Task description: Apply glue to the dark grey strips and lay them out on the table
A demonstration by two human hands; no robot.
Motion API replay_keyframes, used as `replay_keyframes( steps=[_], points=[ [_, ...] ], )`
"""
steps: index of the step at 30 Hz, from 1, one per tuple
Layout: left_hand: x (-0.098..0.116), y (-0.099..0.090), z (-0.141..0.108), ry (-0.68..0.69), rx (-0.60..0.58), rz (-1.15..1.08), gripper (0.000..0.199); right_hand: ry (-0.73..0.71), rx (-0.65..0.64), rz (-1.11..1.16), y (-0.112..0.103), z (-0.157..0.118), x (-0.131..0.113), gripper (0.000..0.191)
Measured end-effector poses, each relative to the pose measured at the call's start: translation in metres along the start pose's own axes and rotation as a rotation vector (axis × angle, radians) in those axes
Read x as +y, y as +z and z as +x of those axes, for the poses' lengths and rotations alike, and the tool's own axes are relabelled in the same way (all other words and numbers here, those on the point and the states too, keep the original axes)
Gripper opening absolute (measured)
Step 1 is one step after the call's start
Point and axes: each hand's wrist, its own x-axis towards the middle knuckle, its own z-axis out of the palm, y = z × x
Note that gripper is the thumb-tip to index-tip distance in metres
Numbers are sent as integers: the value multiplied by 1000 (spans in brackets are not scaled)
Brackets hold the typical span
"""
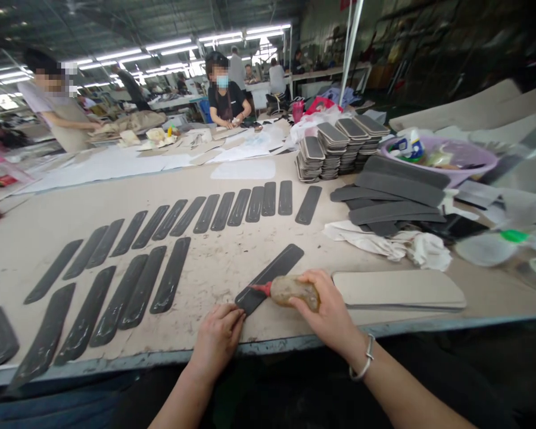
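My right hand is wrapped around a squeeze bottle with a brownish body and a red nozzle. The bottle lies nearly level, its tip pointing left at a dark grey strip-shaped panel set slantwise on the table. A thin shiny line runs along that panel near the nozzle. At the panel's near end, my left hand grips the corner with closed fingers; the fingertips are partly hidden. Further left lie rows of similar dark panels, many with glossy wet streaks. Beside my right hand sits a small stack of beige-faced panels.
Tall stacks of panels stand at the back right, beside a purple basin. Nearer are loose dark pieces, a crumpled white cloth and a clear container with green. Co-workers stand across the table.
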Motion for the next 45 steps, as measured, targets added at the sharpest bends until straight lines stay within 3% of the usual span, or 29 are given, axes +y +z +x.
replay_keyframes(
  steps=[3,7,15,20,29,32,38,45],
  points=[
    [0,-1,-1,-6,-13,4,20,-17,-94,55,8,-6,-11,25],
    [1,-2,-1,-9,-35,-7,19,7,-127,73,11,-8,-12,27],
    [0,-2,1,-34,-62,-35,18,26,-204,49,-2,-10,-14,25],
    [2,-3,4,-37,-52,-31,18,51,-135,-57,-19,-6,-3,25],
    [-1,0,7,-68,-96,20,19,95,214,-242,-32,10,30,25],
    [0,0,9,-96,-110,21,20,65,196,-174,-25,10,22,26],
    [2,-1,11,-106,-119,20,19,29,-43,-4,-8,1,5,29],
    [1,0,10,-56,-76,41,17,81,178,-191,-26,15,33,25]
  ],
)
